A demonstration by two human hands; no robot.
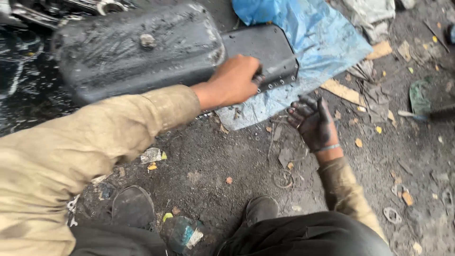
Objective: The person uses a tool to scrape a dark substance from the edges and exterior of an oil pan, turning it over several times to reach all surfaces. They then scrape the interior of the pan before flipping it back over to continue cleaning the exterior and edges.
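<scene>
One hand [232,83] grips the greasy, rounded metal pan [142,52].

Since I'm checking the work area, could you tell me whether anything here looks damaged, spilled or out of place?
The ground is littered with paper scraps, rags and old gaskets. The blue sheet under the black pan is crumpled and grimy. The right hand is black with grease; the left hand grips the pan's edge.
</scene>
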